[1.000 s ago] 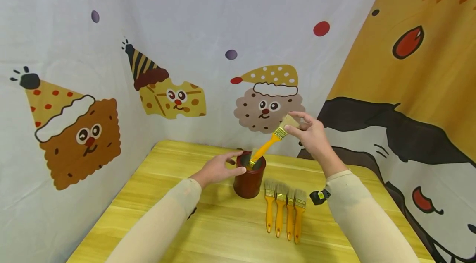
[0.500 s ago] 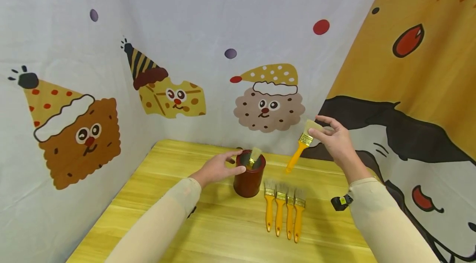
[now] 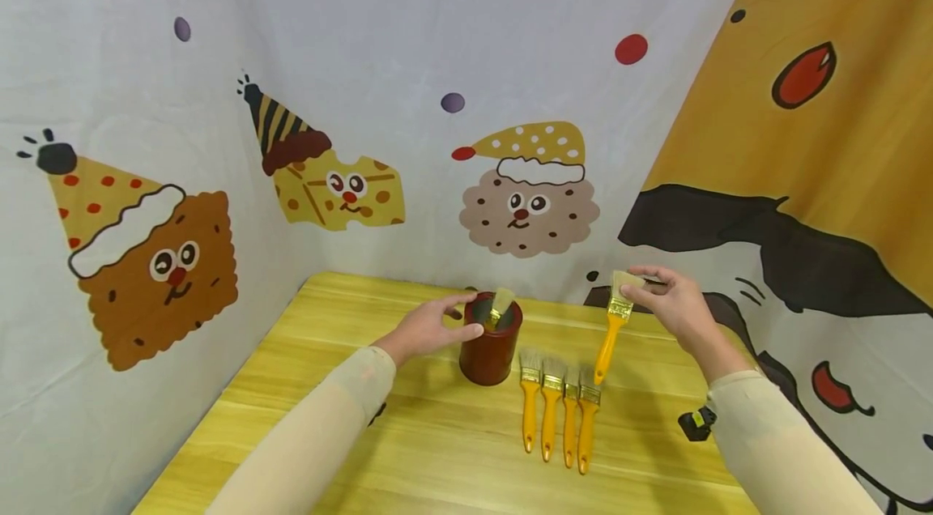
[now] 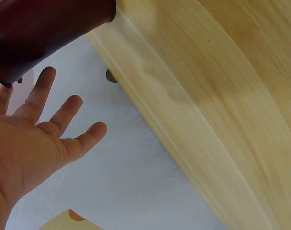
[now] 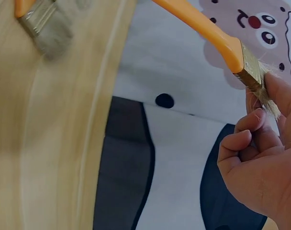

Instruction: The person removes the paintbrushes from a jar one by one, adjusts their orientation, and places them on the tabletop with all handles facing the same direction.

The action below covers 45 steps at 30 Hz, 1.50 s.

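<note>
A dark red cylindrical pot [image 3: 484, 359] stands upright on the wooden table. My left hand [image 3: 426, 329] is at its rim with fingers spread and fairly straight, thumb in front and fingers behind. One paintbrush [image 3: 500, 304] leans inside the pot, bristles up, its handle hidden. My right hand [image 3: 678, 308] pinches another paintbrush [image 3: 615, 325] by its pale bristles, so the orange handle hangs downward just right of the row. Several paintbrushes [image 3: 548, 426] lie side by side right of the pot, bristles toward the back. In the right wrist view, thumb and fingers meet on the bristles [image 5: 270, 103].
The yellow wood-grain table [image 3: 291, 418] ends at a back edge close behind the pot. A white cloth backdrop [image 3: 408, 37] printed with cartoon food hangs behind and left. At the right, the cloth [image 3: 729, 134] carries a large orange and black print.
The right hand has lifted a paintbrush from over the pot, carried it right and then lowered it toward the row, its handle swinging downward. The left hand has stayed at the pot.
</note>
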Each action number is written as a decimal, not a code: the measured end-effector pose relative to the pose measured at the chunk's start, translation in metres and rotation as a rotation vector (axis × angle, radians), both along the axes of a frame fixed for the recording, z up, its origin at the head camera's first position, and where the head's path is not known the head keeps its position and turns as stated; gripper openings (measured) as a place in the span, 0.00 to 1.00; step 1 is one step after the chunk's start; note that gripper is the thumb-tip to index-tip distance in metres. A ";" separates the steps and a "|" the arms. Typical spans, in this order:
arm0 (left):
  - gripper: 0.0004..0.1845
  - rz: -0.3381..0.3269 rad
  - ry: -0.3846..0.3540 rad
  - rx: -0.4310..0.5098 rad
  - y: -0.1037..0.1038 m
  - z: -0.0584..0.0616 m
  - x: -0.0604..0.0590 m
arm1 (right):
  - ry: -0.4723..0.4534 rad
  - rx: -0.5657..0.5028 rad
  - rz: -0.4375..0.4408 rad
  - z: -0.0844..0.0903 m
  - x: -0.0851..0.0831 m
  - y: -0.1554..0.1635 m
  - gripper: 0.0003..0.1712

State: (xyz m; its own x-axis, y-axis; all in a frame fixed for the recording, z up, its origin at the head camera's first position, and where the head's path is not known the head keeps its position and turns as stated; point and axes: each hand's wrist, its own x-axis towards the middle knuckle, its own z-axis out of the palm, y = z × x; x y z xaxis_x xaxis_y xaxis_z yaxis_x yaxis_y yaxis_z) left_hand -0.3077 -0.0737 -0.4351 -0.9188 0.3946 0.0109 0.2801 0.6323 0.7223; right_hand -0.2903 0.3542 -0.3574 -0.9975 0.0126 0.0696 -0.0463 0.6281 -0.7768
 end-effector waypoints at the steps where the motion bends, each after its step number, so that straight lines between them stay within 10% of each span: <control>1: 0.40 0.000 0.001 0.001 0.000 0.000 0.000 | -0.005 0.016 0.000 -0.002 0.000 0.001 0.44; 45: 0.40 0.005 0.001 0.026 -0.001 -0.001 0.000 | -0.203 0.068 0.017 -0.069 0.016 0.027 0.45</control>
